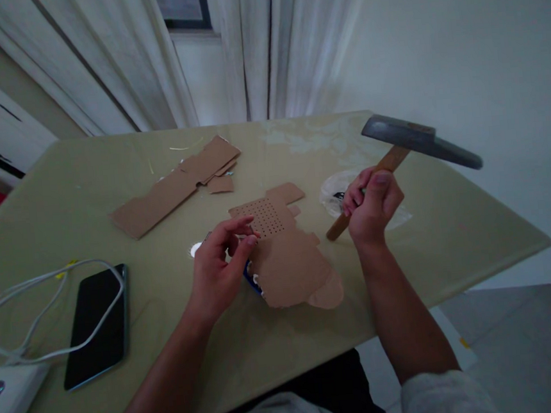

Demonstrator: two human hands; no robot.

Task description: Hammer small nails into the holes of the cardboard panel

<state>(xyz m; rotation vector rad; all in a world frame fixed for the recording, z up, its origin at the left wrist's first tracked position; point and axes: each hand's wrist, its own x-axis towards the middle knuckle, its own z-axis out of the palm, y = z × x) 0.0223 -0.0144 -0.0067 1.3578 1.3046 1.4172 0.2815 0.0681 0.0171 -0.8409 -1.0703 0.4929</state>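
Observation:
My right hand [374, 205] grips the wooden handle of a hammer [419, 140], its grey metal head raised above the table's right side. My left hand [220, 263] rests at the left edge of a flat brown cardboard cutout [287, 257], fingertips pinched together near a patch of small punched holes [264, 217]; what they pinch is too small to see. A blue object [250, 279] peeks out from under the cardboard beside my left hand.
A beige table [87, 204] carries a longer cardboard piece [177, 183] at the back, a black phone [97, 325] with a white cable [33, 305] at left, a white device [3, 397], and a clear plastic bag [337, 194] behind my right hand. Curtains hang behind.

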